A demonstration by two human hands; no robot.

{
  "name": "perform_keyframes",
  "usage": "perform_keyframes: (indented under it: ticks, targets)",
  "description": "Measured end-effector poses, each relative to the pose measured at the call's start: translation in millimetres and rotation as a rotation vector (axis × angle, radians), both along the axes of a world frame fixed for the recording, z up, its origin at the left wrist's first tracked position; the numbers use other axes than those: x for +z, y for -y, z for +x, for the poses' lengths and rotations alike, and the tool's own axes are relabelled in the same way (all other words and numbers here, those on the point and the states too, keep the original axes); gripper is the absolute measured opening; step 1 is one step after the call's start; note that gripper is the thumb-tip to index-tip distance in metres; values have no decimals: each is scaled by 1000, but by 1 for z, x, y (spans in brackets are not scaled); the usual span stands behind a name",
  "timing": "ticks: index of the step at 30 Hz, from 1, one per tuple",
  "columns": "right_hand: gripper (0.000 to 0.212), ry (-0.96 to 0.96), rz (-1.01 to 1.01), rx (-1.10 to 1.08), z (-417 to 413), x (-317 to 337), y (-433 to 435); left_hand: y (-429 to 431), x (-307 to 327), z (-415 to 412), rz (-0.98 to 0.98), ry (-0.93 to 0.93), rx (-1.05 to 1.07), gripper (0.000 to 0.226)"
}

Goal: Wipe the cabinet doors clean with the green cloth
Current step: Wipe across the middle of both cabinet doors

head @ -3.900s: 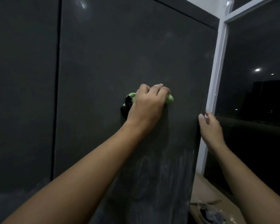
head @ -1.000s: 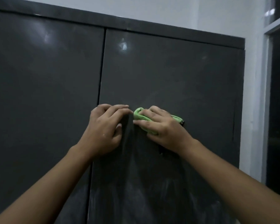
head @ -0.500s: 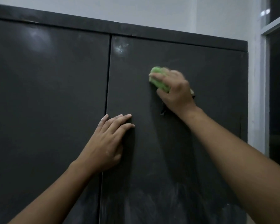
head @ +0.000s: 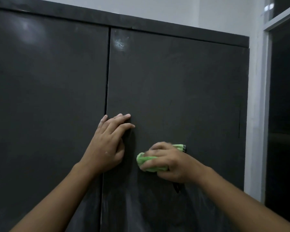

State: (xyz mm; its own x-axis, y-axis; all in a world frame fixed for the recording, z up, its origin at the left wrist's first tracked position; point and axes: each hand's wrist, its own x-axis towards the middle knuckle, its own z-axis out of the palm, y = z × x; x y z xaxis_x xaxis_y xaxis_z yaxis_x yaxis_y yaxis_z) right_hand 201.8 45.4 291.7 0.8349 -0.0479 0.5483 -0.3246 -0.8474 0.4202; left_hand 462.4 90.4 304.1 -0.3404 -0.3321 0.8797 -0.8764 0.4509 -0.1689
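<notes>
A dark grey cabinet fills the view, with a left door (head: 49, 101) and a right door (head: 182, 91) split by a vertical seam. My right hand (head: 171, 162) presses a bunched green cloth (head: 145, 160) against the right door at mid height, most of the cloth hidden under the fingers. My left hand (head: 107, 144) lies flat with spread fingers across the seam, just left of the cloth. A pale smudge (head: 120, 42) marks the right door's top left corner. Dusty streaks (head: 132, 203) show low on that door.
A white wall strip (head: 254, 114) runs down the cabinet's right side. Beyond it stands a white window frame (head: 266, 22) with a dark pane (head: 283, 114). White wall (head: 141, 5) shows above the cabinet top.
My right hand has swept the cloth down the right door from near the top to mid height. My left hand stays flat on the seam. Earlier, the left hand held the cloth.
</notes>
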Motion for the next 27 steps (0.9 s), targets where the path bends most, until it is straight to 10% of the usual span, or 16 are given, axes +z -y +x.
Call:
perform_keyframes:
  ticks: [8,27]
  targets:
    - [54,624,-111,-265,-32,106,-12,-1,1,3,36,53,54,57]
    - [42,135,-383,-135,-16,-54,17,13,-18,-44,-101,-59,88,54]
